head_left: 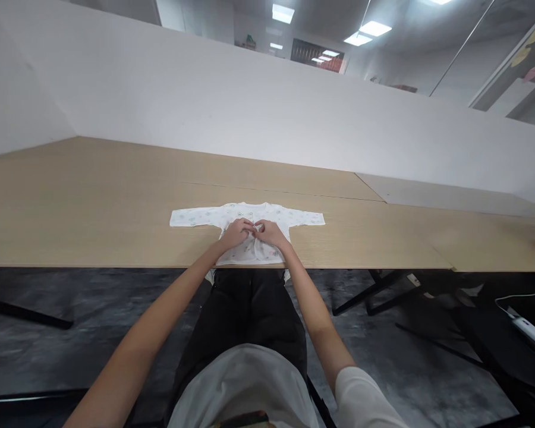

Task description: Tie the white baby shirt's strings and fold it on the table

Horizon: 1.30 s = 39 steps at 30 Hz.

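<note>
A small white printed shirt (245,248) lies flat at the table's near edge, its sleeves (196,217) stretched out to both sides along the table and its hem just inside that edge. It looks thin and soft, so it should be light, fold at a touch and crease rather than break; it may slide if tugged against the smooth table. The middle of the front seems the natural place to hold, with thumb and fingertip on the loose cloth edges. There the left hand (238,232) and right hand (269,232) come together, fingertips almost meeting and apparently pinched on the cloth, though the fingers hide what exactly lies between them. The surface of the table (116,202) runs well past both cuffs, giving room sideways; beyond the collar it reaches back to a white partition (249,107) along the table's far side. Toward the wearer there is little margin: the table ends just past the hem.
</note>
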Tool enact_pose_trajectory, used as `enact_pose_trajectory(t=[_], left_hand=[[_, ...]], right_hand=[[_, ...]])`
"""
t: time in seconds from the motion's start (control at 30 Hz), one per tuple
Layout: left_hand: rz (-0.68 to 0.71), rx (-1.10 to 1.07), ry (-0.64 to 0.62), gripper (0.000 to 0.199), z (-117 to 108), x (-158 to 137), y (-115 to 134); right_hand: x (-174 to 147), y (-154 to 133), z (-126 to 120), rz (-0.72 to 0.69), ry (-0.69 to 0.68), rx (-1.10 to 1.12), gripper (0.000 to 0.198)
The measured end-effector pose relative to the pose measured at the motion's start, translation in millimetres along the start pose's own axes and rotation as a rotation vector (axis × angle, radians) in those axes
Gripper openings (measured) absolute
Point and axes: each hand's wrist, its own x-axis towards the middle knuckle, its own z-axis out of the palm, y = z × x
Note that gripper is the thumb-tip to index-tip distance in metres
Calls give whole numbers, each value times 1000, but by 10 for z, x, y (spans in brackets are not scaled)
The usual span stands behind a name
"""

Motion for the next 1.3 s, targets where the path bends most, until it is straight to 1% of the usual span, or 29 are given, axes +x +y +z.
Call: enact_pose_trajectory(t=[0.1, 0.23, 0.3, 0.43, 0.53, 0.63, 0.73, 0.83, 0.97, 1.13, 1.23, 1.3], left_hand=[[18, 44, 16, 27, 11, -36, 42], [25, 103, 5, 26, 12, -63, 106], [22, 85, -9, 26, 15, -61, 114], [10, 1, -32, 25, 28, -51, 92], [-7, -48, -18, 25, 38, -61, 78], [-39, -72, -2, 26, 40, -80, 85], [-70, -90, -5, 28, 29, -90, 107], [-96, -109, -24, 31, 7, -93, 134], [-107, -192, -47, 33, -5, -99, 152], [-135, -280, -12, 34, 17, -107, 154], [-170, -274, 11, 34, 22, -107, 180], [-191, -229, 18, 33, 21, -106, 213]], right_hand=[[-5, -1, -28, 45, 10, 24, 32], [-10, 40, -93, 91, -47, 129, 39], [-21, 56, -108, 111, -45, 159, 39], [-52, 47, -109, 148, 1, 177, 36], [-76, 21, -113, 159, 13, 210, 32], [-90, 13, -121, 157, -2, 277, 31], [-95, 32, -123, 142, -47, 319, 35], [-97, 57, -105, 119, -60, 268, 36], [-100, 70, -60, 83, -9, 205, 34], [-107, 63, -24, 45, 41, 117, 36], [-109, 52, -9, 22, 69, 74, 38], [-107, 46, 4, 15, 81, 52, 39]])
